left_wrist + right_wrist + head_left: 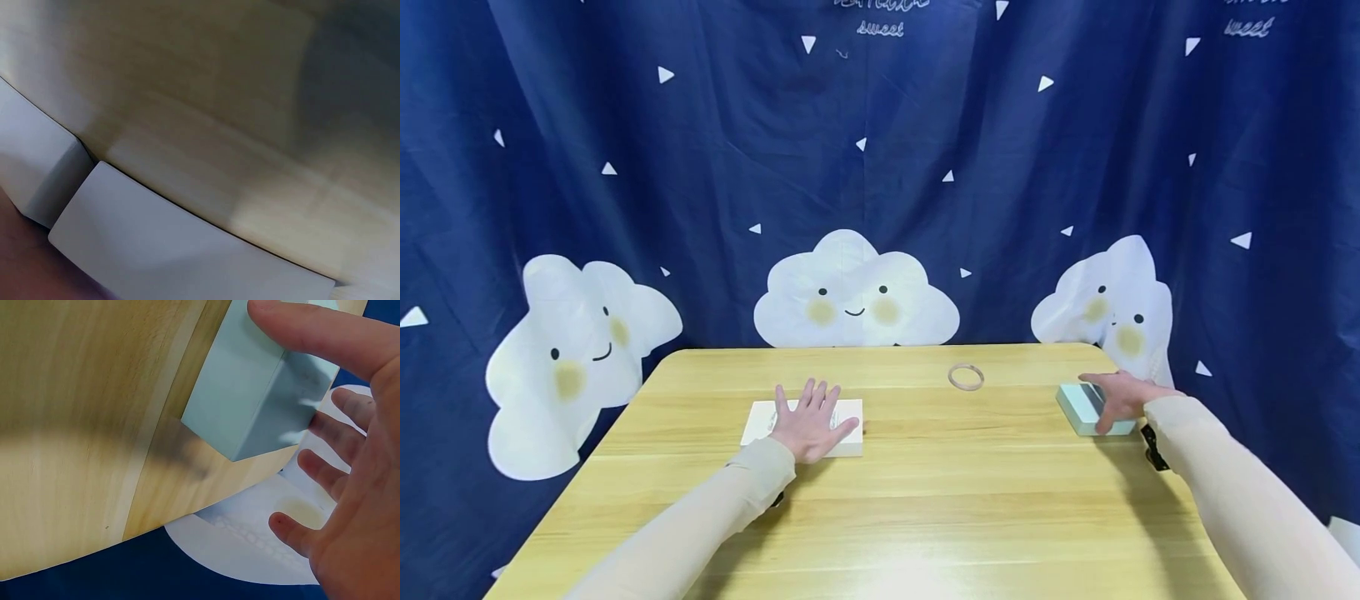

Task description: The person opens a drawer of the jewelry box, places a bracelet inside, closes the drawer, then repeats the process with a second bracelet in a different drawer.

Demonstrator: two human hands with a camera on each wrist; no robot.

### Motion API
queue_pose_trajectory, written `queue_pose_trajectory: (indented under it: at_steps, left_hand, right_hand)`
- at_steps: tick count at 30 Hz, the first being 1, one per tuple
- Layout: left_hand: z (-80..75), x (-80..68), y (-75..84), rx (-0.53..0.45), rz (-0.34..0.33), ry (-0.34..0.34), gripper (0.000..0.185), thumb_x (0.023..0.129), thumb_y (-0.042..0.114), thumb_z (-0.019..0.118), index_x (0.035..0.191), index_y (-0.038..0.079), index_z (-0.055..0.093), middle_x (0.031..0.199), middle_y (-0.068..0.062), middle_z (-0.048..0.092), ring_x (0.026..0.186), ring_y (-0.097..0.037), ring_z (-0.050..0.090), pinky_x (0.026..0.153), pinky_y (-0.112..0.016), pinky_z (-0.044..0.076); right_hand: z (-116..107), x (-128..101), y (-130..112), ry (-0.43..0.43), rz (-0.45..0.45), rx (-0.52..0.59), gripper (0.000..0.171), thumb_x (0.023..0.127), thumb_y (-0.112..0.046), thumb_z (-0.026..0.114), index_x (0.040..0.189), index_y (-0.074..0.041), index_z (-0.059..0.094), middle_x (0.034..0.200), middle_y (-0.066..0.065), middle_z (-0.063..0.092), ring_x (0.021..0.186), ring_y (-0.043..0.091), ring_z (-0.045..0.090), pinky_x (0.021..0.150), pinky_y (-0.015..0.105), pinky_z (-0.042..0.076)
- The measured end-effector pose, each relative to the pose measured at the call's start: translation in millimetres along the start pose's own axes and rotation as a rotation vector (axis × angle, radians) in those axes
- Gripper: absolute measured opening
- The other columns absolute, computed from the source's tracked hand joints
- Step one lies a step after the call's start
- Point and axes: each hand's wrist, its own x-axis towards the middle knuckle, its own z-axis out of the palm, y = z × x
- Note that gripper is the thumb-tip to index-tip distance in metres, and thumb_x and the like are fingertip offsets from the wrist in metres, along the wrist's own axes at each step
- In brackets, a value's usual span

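A flat white box point(762, 422) lies on the wooden table point(925, 500), left of centre. My left hand point(811, 417) rests flat on its lid with straight, spread fingers. The left wrist view shows only a blurred close-up of the white box's side point(162, 244) against the table top. At the table's right edge sits a small pale teal box point(1075, 406). My right hand point(1118, 402) lies over it. In the right wrist view the thumb point(312, 331) stretches across the teal box's top point(244, 394), while the straight, spread fingers point(325, 465) sit beyond the table edge, beside the box.
A thin clear ring point(966, 377) lies on the table toward the back, between the two boxes. A dark blue curtain with white clouds point(853, 296) hangs close behind the table. The teal box stands right by the table's right edge point(206, 506).
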Motion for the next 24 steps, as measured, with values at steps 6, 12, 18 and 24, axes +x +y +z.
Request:
queue_pose_trajectory:
  at_steps: [6, 12, 18, 24]
  left_hand:
    - [-1.2, -0.4, 0.6, 0.011, -0.002, -0.010, 0.086, 0.099, 0.073, 0.023, 0.162, 0.014, 0.023, 0.167, -0.015, 0.020, 0.156, -0.036, 0.009, 0.112, -0.077, -0.008]
    - [0.7, 1.1, -0.2, 0.007, -0.006, -0.013, 0.086, 0.099, 0.073, 0.023, 0.162, 0.015, 0.022, 0.168, -0.015, 0.020, 0.157, -0.036, 0.009, 0.112, -0.077, -0.009]
    - [1.2, 1.9, -0.5, 0.007, -0.006, -0.015, 0.086, 0.099, 0.073, 0.024, 0.162, 0.015, 0.022, 0.168, -0.016, 0.020, 0.157, -0.036, 0.008, 0.112, -0.077, -0.009]
    - [0.6, 1.1, 0.0, 0.007, -0.006, -0.003, 0.085, 0.099, 0.072, 0.024, 0.162, 0.015, 0.023, 0.167, -0.016, 0.020, 0.156, -0.036, 0.009, 0.113, -0.077, -0.008]
  right_hand:
    - [-1.8, -0.3, -1.7, 0.002, 0.004, -0.022, 0.107, 0.057, -0.028, 0.095, 0.147, 0.000, 0.045, 0.131, 0.039, 0.052, 0.116, 0.052, 0.047, 0.084, 0.073, 0.043]
    - [-3.5, -3.0, -4.7, 0.002, 0.006, -0.041, 0.103, 0.059, -0.030, 0.094, 0.146, -0.001, 0.047, 0.135, 0.035, 0.053, 0.119, 0.052, 0.045, 0.083, 0.072, 0.043]
    - [-3.4, -2.8, -4.6, -0.005, 0.004, -0.051, 0.102, 0.060, -0.031, 0.093, 0.146, -0.001, 0.047, 0.139, 0.033, 0.052, 0.120, 0.050, 0.045, 0.085, 0.074, 0.040]
    - [-4.8, -1.3, -6.6, -0.010, -0.006, -0.068, 0.101, 0.063, -0.034, 0.092, 0.147, -0.003, 0.046, 0.142, 0.033, 0.051, 0.125, 0.053, 0.043, 0.089, 0.077, 0.037]
